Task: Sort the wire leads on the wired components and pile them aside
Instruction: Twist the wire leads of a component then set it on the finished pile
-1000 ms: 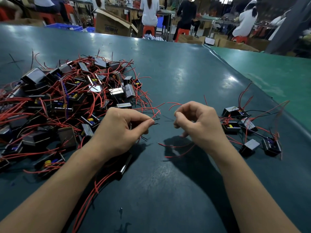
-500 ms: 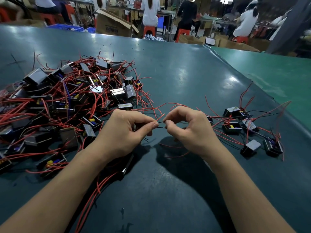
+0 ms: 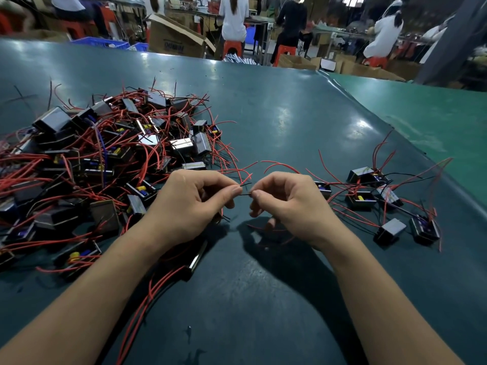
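Observation:
A big tangled heap of small black wired components [image 3: 105, 159] with red leads covers the left of the dark green table [image 3: 276, 122]. A small group of the same components [image 3: 382, 201] lies spread out at the right. My left hand [image 3: 192, 206] and my right hand [image 3: 287, 204] meet in the middle above the table. Each pinches one end of a thin black wire lead [image 3: 246, 194] between thumb and forefinger. Red leads [image 3: 245, 177] curl up just behind my fingertips. Which component the lead belongs to is hidden under my left hand.
Loose red leads [image 3: 147, 293] trail along the table below my left forearm. A lighter green table [image 3: 427, 119] adjoins at the right. Beyond the far edge stand cardboard boxes [image 3: 176, 38] and people seated on red stools [image 3: 232, 46].
My right hand moved left from being apart to meet my left hand, and now both pinch the black lead between them.

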`<state>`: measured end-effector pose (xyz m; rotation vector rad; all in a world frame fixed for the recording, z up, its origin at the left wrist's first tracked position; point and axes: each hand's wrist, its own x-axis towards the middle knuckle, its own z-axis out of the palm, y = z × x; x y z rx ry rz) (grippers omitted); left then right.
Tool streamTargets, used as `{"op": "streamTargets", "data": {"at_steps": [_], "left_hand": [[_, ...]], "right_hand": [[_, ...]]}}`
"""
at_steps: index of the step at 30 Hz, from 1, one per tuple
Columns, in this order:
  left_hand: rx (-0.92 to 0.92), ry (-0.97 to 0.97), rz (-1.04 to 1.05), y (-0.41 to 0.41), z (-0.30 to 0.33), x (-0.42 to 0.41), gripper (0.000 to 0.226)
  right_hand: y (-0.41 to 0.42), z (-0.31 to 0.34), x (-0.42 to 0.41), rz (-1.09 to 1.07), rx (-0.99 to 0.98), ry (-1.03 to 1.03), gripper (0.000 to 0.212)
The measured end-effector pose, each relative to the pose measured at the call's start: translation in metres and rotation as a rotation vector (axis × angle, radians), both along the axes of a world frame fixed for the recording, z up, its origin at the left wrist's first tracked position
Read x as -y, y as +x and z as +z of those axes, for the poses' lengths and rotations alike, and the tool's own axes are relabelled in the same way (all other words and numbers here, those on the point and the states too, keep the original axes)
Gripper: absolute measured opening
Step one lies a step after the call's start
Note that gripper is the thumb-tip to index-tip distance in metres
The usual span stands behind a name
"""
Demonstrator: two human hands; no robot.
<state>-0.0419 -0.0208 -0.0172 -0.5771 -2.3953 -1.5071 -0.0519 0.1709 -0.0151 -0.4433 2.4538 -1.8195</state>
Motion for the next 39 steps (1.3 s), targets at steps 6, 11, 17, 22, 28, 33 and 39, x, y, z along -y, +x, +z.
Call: {"op": "streamTargets", "data": {"at_steps": [6,11,17,22,28,33,39], "left_hand": [[-0.012,-0.041,-0.04,0.0,0.0,0.0,0.016],[-0.054,-0.072,-0.016,0.001,-0.001,0.0,0.018],[-0.057,0.008,0.069,0.0,-0.004,-0.004,0.013],[-0.036,0.025,0.07,-0.001,-0.006,-0.008,0.013],[-0.03,0.047,0.09,-0.001,-0.008,-0.008,0.008],[-0.006,0.055,0.093,-0.001,-0.007,-0.008,0.011],[-0.03,0.016,0.11,0.0,-0.006,-0.009,0.012]], "right_hand": [[0.0,0.0,0.003,-0.044,-0.007,-0.033,0.017],[0.002,-0.002,0.008,-0.1,-0.047,-0.074,0.018],[0.003,-0.002,0.01,-0.189,-0.19,-0.013,0.016],[0.008,-0.002,0.014,-0.294,-0.557,0.215,0.01],[0.01,-0.001,0.018,-0.326,-0.748,0.29,0.006],[0.01,-0.003,0.019,-0.319,-0.848,0.418,0.01],[0.007,-0.004,0.021,-0.3,-0.951,0.551,0.011]]}}
